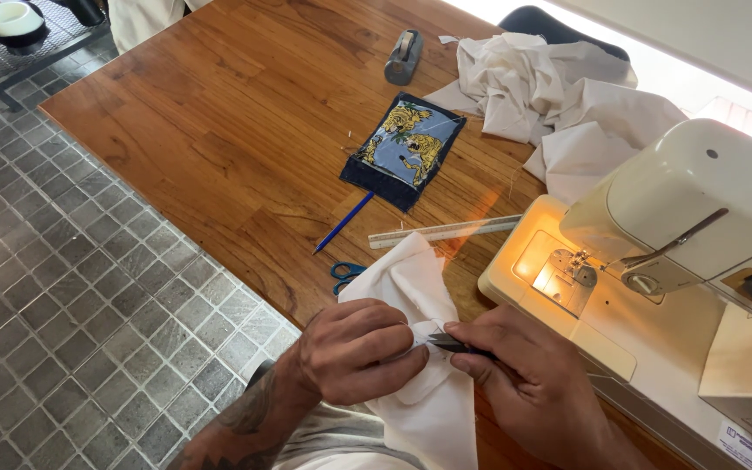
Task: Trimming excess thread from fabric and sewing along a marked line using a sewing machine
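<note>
A piece of white fabric (411, 287) drapes over the near edge of the wooden table (219, 122) into my lap. My left hand (354, 352) pinches a fold of it. My right hand (520, 374) grips small dark thread snips (454, 344), their tip touching the fabric right beside my left fingers. The cream sewing machine (663, 235) stands just right of my hands, its lamp lit.
A blue pencil (343, 222), teal-handled scissors (345, 274) and a pale ruler (446, 231) lie beyond the fabric. Farther back are a dark patch with tiger print (402, 148), a grey tape dispenser (403, 57) and a heap of white cloth (559, 96). Grey tiled floor lies left.
</note>
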